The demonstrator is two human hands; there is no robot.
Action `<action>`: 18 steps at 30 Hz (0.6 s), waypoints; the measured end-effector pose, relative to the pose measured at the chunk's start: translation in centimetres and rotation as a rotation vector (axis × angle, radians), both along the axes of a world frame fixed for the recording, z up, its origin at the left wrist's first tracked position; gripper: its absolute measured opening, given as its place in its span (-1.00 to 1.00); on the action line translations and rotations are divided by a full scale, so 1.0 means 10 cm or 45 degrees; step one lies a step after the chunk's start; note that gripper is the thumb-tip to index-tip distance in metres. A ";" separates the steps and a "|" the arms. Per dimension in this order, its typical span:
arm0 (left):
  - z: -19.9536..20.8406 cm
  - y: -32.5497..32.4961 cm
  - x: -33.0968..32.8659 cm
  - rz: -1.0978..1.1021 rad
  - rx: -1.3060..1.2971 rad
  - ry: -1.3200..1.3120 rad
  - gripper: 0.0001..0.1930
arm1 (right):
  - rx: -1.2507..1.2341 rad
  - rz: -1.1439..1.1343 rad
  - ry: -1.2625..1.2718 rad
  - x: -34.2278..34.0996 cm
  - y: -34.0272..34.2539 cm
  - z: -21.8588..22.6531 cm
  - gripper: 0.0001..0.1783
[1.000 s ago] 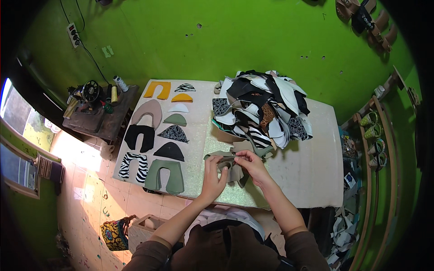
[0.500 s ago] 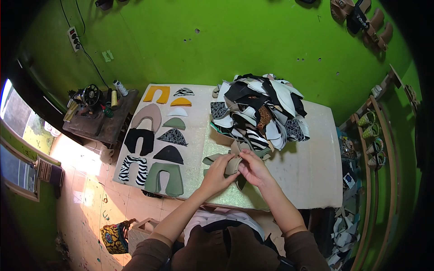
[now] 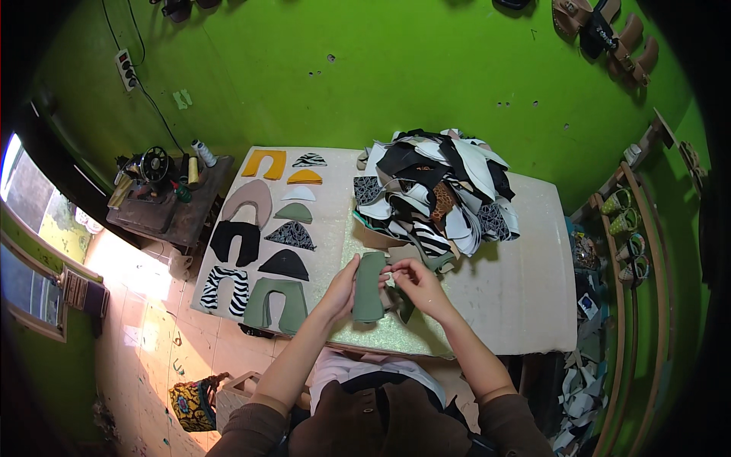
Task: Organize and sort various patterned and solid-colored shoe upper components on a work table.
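A folded green fabric piece (image 3: 370, 288) lies lengthwise in my left hand (image 3: 342, 291), which grips it along its left side over the front of the table. Just right of it, my right hand (image 3: 419, 287) has its fingertips pinched together close to the piece's edge. Whatever is between those fingertips is too small to make out. Beige and dark green scraps (image 3: 403, 303) lie partly hidden under and beside my right hand. Beyond both hands rises a big heap of cut pieces (image 3: 435, 190) in white, black, zebra and leopard patterns.
U-shaped green pieces (image 3: 276, 305), black half-rounds (image 3: 284, 264) and other sorted cut pieces cover the table's left side. A sewing machine (image 3: 152, 167) stands on a small table at the left. A wooden rack (image 3: 636, 228) with sandals lines the right wall; scraps (image 3: 582, 388) lie below.
The curled khaki-looking piece between both hands has given way to a flat green face held in my left hand. My left hand has shifted left, and my right fingers have come off the piece's middle.
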State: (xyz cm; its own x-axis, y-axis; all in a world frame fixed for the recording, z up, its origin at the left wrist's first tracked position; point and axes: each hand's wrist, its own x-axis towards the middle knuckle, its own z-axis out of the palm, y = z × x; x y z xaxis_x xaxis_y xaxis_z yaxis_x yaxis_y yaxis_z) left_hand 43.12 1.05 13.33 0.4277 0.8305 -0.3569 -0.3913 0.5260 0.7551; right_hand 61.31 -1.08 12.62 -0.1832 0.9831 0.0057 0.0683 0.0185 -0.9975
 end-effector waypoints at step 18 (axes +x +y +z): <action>-0.31 -0.14 0.04 0.104 -0.138 -0.258 -0.56 | 0.193 -0.153 -0.443 -0.30 -0.07 0.03 -0.77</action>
State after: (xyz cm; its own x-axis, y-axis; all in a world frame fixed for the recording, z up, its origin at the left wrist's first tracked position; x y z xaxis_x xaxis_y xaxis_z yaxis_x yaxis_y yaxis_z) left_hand 43.52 -0.32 10.20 0.4330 0.8265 -0.3597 -0.5735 0.5605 0.5975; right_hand 58.30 -1.78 12.93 -0.0833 0.9904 0.1099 0.4124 0.1347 -0.9010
